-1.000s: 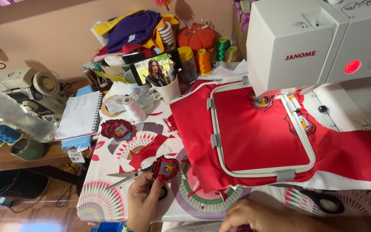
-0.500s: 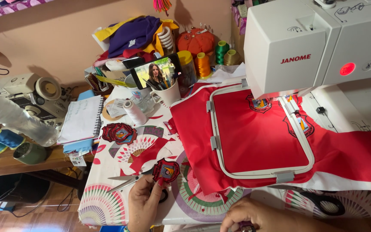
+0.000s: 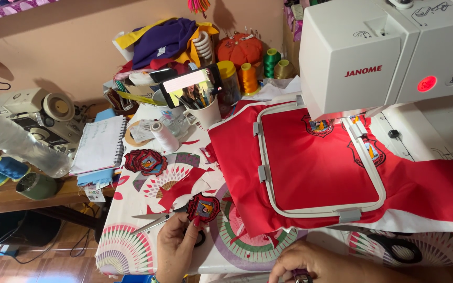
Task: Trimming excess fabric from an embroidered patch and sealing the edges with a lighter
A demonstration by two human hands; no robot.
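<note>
My left hand [image 3: 176,243] holds up a round red embroidered patch [image 3: 203,207] near the table's front edge, pinched at its lower edge. Small silver scissors [image 3: 153,220] lie just left of that hand. My right hand [image 3: 315,264] is low at the front, fingers closed on a small dark object [image 3: 301,276] that is mostly hidden. A red cloth [image 3: 237,157] is stretched in a white embroidery hoop [image 3: 262,173] under the white embroidery machine [image 3: 389,57], with two crest patches stitched near its needle.
A stack of finished red patches [image 3: 145,161] lies on the patterned tablecloth [image 3: 124,246]. Large black scissors [image 3: 394,246] rest at the front right. Thread spools [image 3: 247,78], a white cup with a phone [image 3: 197,97], a notebook [image 3: 100,144], cloth piles and an older machine [image 3: 32,112] crowd the back and left.
The view has drifted slightly. My left hand still holds the patch, raised a little; my right hand has shifted slightly at the bottom edge.
</note>
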